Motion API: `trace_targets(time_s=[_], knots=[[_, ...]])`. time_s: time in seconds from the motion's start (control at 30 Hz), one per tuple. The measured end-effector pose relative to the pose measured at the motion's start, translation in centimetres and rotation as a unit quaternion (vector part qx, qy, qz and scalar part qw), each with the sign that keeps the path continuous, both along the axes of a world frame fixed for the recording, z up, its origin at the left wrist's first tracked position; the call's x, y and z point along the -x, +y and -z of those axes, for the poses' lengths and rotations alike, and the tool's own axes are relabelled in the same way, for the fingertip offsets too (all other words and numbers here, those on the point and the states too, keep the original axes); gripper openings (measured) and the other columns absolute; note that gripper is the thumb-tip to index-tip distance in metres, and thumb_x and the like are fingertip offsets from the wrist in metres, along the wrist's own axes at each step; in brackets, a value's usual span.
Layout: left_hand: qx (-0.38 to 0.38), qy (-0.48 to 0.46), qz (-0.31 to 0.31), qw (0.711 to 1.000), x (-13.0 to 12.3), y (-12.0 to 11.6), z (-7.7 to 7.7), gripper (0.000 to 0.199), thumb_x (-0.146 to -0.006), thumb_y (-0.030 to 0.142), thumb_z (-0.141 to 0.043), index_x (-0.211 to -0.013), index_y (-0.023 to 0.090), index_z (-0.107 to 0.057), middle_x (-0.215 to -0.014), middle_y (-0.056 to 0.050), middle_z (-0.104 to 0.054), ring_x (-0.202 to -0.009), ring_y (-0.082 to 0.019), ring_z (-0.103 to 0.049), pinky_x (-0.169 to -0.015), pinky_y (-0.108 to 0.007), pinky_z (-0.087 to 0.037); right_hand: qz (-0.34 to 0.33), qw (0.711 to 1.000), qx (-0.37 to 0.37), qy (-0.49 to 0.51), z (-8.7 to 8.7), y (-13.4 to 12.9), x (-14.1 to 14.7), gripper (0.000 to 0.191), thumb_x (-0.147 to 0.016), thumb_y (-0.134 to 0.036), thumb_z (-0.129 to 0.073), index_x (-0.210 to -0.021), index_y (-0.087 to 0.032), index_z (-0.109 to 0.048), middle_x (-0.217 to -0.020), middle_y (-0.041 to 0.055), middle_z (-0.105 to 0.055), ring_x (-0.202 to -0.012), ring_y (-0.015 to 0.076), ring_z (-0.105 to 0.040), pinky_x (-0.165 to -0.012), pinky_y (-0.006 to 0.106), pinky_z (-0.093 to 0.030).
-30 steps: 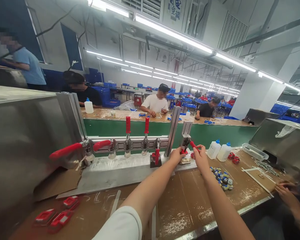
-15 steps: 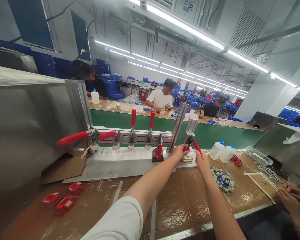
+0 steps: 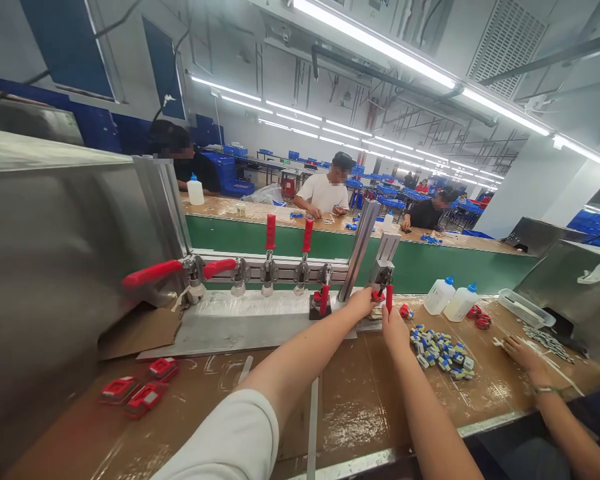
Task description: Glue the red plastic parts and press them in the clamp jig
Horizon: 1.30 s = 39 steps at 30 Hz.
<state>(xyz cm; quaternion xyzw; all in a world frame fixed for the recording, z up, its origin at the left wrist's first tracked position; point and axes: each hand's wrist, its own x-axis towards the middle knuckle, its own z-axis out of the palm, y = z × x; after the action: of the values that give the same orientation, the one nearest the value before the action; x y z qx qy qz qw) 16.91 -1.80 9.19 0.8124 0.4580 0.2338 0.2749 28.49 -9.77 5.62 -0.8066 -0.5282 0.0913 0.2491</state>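
Note:
My right hand (image 3: 394,327) is closed around the red handle (image 3: 389,299) of a toggle clamp, which is mounted on a short metal upright (image 3: 387,250). The handle hangs nearly straight down. At the foot of that clamp, my left hand (image 3: 361,304) has its fingers closed at a small red plastic part (image 3: 377,296), largely covered by the fingers and the clamp. Left of my hands, another toggle clamp with its red handle (image 3: 325,300) lowered stands over a black block (image 3: 320,313). Just right of my right hand lies a red piece (image 3: 406,311).
Several toggle clamps line a metal rail (image 3: 285,272) on the left. Red cases (image 3: 146,399) lie front left. To the right are a pile of blue-and-white small parts (image 3: 443,353), two bottles (image 3: 439,297), a clear basket (image 3: 526,309) and a co-worker's hand (image 3: 523,353).
My right hand has swung the clamp handle inward from a slant to nearly vertical. My left hand stays at the red part. The co-worker's hand on the right has reached farther over the bench.

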Motion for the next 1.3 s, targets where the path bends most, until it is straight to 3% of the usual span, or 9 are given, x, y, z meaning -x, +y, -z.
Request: trace_targets(time_s=[0.1, 0.23, 0.33, 0.43, 0.6, 0.8, 0.9, 1.03, 1.3], knots=[[-0.022, 0.021, 0.041, 0.999, 3.7, -3.8, -1.5, 0.047, -0.088, 0.029, -0.073, -0.134, 0.022, -0.065, -0.129, -0.013, -0.073, -0.119, -0.031, -0.068, -0.098, -0.038, -0.051, 0.002, 0.998, 0.062, -0.016, -0.6, 0.1, 0.2, 0.048, -0.108, -0.047, -0.024, -0.122, -0.017, -0.059, -0.112, 0.02, -0.073, -0.109, 0.0323, -0.07, -0.089, 0.04, -0.048], [-0.125, 0.052, 0.12, 0.984, 14.9, -11.1, -3.3, 0.041, -0.094, 0.046, -0.065, -0.133, 0.033, -0.067, -0.13, -0.002, -0.073, -0.12, -0.026, -0.067, -0.099, -0.031, -0.049, -0.05, 0.987, 0.151, -0.012, -1.1, -1.5, -1.1, 0.048, -0.105, -0.052, -0.034, -0.111, -0.016, -0.066, -0.116, 0.0213, -0.072, -0.113, 0.0345, -0.068, -0.092, 0.043, -0.048], [-0.133, 0.15, -0.023, 0.979, 24.3, -16.5, -4.7, 0.029, -0.097, 0.046, -0.061, -0.119, 0.031, -0.073, -0.111, -0.001, -0.079, -0.103, -0.024, -0.073, -0.084, -0.029, -0.05, -0.118, 0.973, 0.186, -0.062, -1.7, -2.0, -0.4, 0.055, -0.102, -0.062, -0.036, -0.091, -0.019, -0.067, -0.106, 0.0201, -0.073, -0.105, 0.0364, -0.068, -0.083, 0.042, -0.047], [-0.083, 0.288, -0.22, 0.928, 31.7, -19.7, -5.0, 0.021, -0.098, 0.039, -0.059, -0.104, 0.026, -0.075, -0.104, -0.003, -0.079, -0.099, -0.026, -0.073, -0.075, -0.03, -0.047, -0.241, 0.968, 0.052, -0.051, -2.9, -2.4, 4.4, 0.056, -0.102, -0.065, -0.031, -0.085, -0.023, -0.064, -0.091, 0.0123, -0.072, -0.09, 0.0313, -0.067, -0.07, 0.035, -0.041], [-0.022, 0.396, -0.316, 0.862, 37.8, -20.8, -1.3, 0.025, -0.094, 0.043, -0.065, -0.102, 0.021, -0.072, -0.109, -0.008, -0.075, -0.098, -0.027, -0.071, -0.071, -0.031, -0.046, -0.54, 0.837, -0.066, 0.058, -1.9, -4.1, 14.5, 0.058, -0.105, -0.061, -0.028, -0.069, -0.021, -0.049, -0.065, 0.0019, -0.057, -0.065, 0.0177, -0.053, -0.063, 0.029, -0.032], [-0.04, 0.393, -0.338, 0.854, 38.4, -21.7, 3.1, 0.02, -0.093, 0.036, -0.067, -0.103, 0.019, -0.068, -0.112, -0.013, -0.071, -0.109, -0.03, -0.065, -0.084, -0.036, -0.05, -0.634, 0.773, 0.005, -0.002, 2.2, -6.2, 17.1, 0.045, -0.1, -0.049, -0.051, -0.066, -0.02, -0.053, -0.065, 0.0007, -0.059, -0.061, 0.0144, -0.043, -0.06, 0.03, -0.022], [-0.074, 0.286, -0.309, 0.904, 37.1, -21.7, 3.7, 0.017, -0.091, 0.03, -0.068, -0.106, 0.022, -0.068, -0.112, -0.01, -0.071, -0.112, -0.029, -0.063, -0.093, -0.038, -0.05, -0.666, 0.746, 0.007, 0.001, 2.2, -6.7, 17.1, 0.039, -0.097, -0.04, -0.056, -0.065, -0.02, -0.054, -0.065, 0.0009, -0.059, -0.06, 0.0143, -0.041, -0.06, 0.031, -0.019], [-0.06, 0.025, -0.216, 0.974, 32.7, -19.6, 3.8, 0.024, -0.089, 0.031, -0.069, -0.111, 0.022, -0.068, -0.11, -0.005, -0.069, -0.102, -0.021, -0.066, -0.089, -0.032, -0.053, -0.696, 0.717, -0.004, 0.029, 2.0, -6.7, 17.5, 0.036, -0.098, -0.03, -0.053, -0.063, -0.02, -0.054, -0.064, 0.0012, -0.059, -0.06, 0.0144, -0.04, -0.061, 0.031, -0.019], [0.072, -0.224, -0.128, 0.963, 24.4, -13.2, 6.7, 0.037, -0.076, 0.023, -0.079, -0.111, 0.017, -0.07, -0.101, -0.005, -0.075, -0.089, -0.018, -0.068, -0.085, -0.03, -0.054, -0.697, 0.712, 0.03, 0.085, 2.3, -6.7, 17.3, 0.037, -0.089, -0.021, -0.052, -0.056, -0.019, -0.036, -0.053, -0.0052, -0.036, -0.054, 0.0113, -0.025, -0.058, 0.031, -0.017]])
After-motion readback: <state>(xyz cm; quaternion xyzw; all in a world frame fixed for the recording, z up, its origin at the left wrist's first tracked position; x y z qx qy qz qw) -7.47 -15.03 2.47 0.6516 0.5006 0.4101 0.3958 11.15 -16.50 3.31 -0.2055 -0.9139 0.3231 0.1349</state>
